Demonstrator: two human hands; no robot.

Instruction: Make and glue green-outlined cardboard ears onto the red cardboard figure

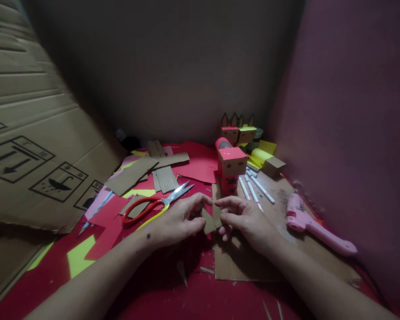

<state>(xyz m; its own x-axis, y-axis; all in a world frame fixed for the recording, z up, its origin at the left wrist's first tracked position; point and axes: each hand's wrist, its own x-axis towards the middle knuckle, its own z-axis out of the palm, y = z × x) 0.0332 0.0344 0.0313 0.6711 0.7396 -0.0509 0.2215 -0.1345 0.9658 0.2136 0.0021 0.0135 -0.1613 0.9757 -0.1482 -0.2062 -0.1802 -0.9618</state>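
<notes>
My left hand (186,218) pinches a small cut piece of brown cardboard (209,223) between thumb and fingers. Facing it, my right hand (242,216) grips another small cardboard piece (216,212), its edge close against the first; whether they touch I cannot tell. Just beyond my fingers stands a red paper figure with a box head (232,163), two drawn eyes and a dark star on its body. Scissors with red and yellow handles (160,204) lie beside my left hand, blades apart. Under my right hand is a flat cardboard sheet (243,266).
A pink glue gun (316,229) lies at the right, several white markers (253,186) behind my right hand. Two eared box figures (238,133) and a yellow roll with a cardboard box (266,160) stand behind. Cardboard scraps (133,175) cover the left; a large carton (46,133) rises there.
</notes>
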